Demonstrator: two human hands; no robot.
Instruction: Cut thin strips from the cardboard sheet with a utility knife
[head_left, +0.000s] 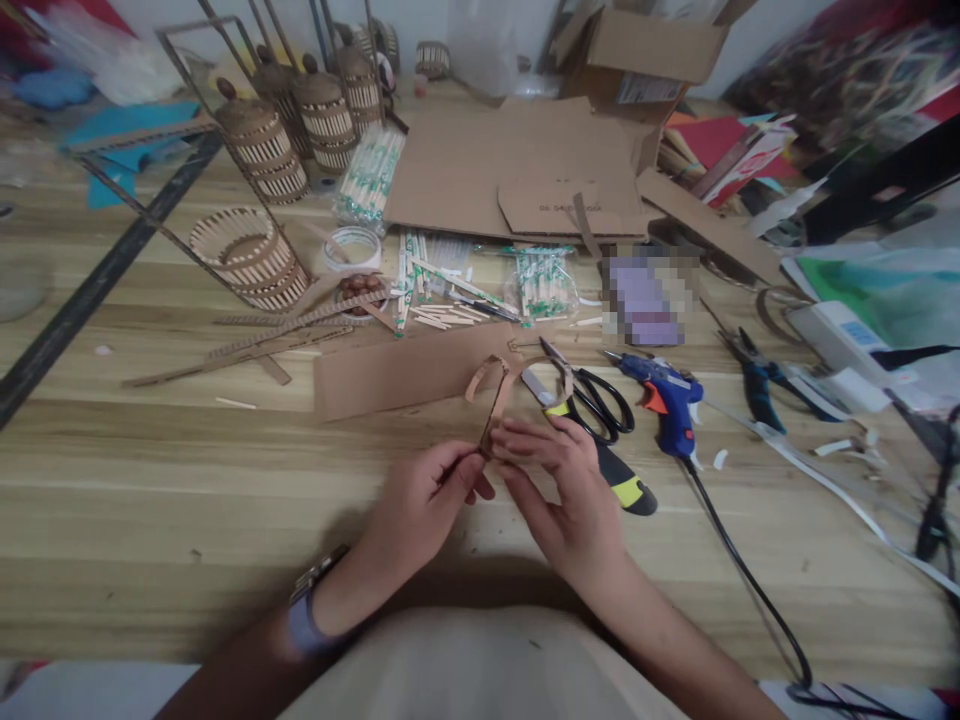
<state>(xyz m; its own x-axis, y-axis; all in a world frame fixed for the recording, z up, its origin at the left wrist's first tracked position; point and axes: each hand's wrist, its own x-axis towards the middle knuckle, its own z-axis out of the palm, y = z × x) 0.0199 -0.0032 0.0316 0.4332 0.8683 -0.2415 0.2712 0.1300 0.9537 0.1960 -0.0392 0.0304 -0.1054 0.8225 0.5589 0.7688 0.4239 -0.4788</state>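
A narrow cardboard strip (493,405), bent into a hook at its far end, stands up between my hands above the table. My left hand (431,500) pinches its lower end between thumb and fingers. On the other side, my right hand (566,490) presses its fingers and thumb against the same end; the fingertips partly hide the strip there. Just behind the strip lies a flat cardboard piece (397,372). Black-handled scissors (600,405) and a yellow-and-black utility knife (630,485) rest beside my right hand.
A blue glue gun (671,400) with a trailing cord and pliers (757,380) lie to the right. Slatted stick baskets (259,265) and lidded lanterns (262,150) stand at the left. Bundled wooden sticks (544,280), a tape roll (352,247) and large cardboard (457,160) are farther back.
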